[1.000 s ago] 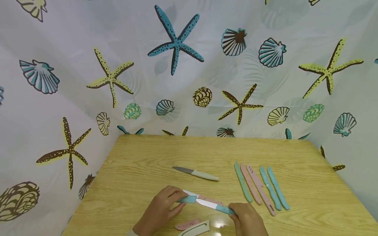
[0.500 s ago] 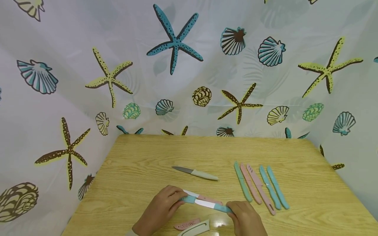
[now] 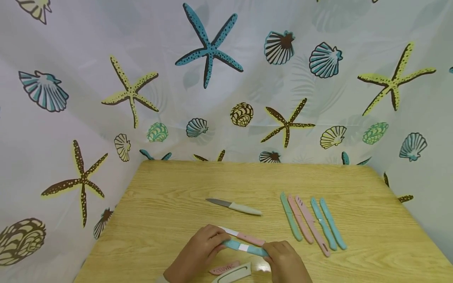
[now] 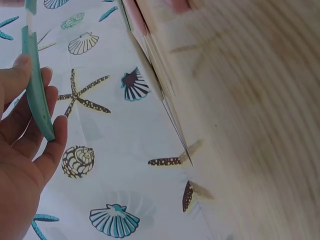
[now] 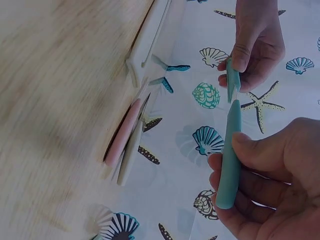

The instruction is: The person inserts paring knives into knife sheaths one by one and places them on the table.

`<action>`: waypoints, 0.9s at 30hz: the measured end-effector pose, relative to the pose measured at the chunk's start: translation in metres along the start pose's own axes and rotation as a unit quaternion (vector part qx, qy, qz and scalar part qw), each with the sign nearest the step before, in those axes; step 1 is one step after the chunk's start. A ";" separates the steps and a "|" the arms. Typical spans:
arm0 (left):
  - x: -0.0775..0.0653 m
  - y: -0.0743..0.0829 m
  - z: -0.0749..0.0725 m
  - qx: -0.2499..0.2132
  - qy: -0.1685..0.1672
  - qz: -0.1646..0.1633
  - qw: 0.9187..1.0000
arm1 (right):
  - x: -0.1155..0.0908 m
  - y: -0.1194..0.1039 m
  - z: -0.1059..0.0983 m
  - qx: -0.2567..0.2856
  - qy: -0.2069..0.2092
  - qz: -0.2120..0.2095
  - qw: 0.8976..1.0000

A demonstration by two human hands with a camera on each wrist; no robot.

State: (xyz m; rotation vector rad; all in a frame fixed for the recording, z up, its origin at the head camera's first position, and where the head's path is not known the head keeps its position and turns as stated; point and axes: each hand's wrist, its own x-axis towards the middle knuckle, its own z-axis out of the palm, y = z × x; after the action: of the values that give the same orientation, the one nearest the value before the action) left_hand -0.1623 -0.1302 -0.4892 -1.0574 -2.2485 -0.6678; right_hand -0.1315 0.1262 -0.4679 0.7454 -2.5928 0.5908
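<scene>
My left hand [image 3: 201, 249] pinches a light blue blade sheath [image 4: 37, 90] between thumb and fingers. My right hand [image 3: 287, 262] grips the blue handle of a knife [image 5: 230, 162]. The knife's blade is mostly inside the sheath, and a short white stretch of it shows between sheath and handle. Just beyond the hands lies a pink-handled knife [image 3: 250, 239] with a bare white blade. Nearer to me, a pink sheath [image 3: 223, 269] with lettering lies beside a white sheath [image 3: 234, 273].
A white-handled knife [image 3: 244, 208] with a bare grey blade lies farther back on the wooden table [image 3: 170, 184]. To the right is a row: a green knife [image 3: 291, 218], two pink ones [image 3: 313, 228] and two blue ones [image 3: 333, 224]. Patterned cloth [image 3: 219, 98] surrounds the table.
The right hand has moved left with the knife toward the sheath. Much less of the white blade shows now. The left hand keeps its hold on the sheath.
</scene>
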 end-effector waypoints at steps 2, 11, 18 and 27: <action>0.001 0.001 0.002 -0.005 0.003 0.009 1.000 | 0.001 -0.003 0.001 0.008 -0.009 -0.002 1.000; 0.001 0.003 0.005 0.004 -0.009 0.009 1.000 | 0.005 -0.010 0.007 0.005 -0.005 -0.032 0.999; 0.002 0.004 0.004 -0.005 -0.011 0.004 1.000 | 0.009 -0.012 0.004 0.024 -0.057 -0.006 0.998; 0.004 0.005 0.004 -0.010 -0.012 0.009 1.000 | 0.017 -0.012 -0.002 0.025 -0.108 0.017 0.994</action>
State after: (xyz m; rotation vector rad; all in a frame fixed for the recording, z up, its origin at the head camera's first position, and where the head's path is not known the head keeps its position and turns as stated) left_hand -0.1615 -0.1231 -0.4885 -1.0990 -2.2553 -0.6749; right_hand -0.1376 0.1109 -0.4546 0.8230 -2.8023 0.6179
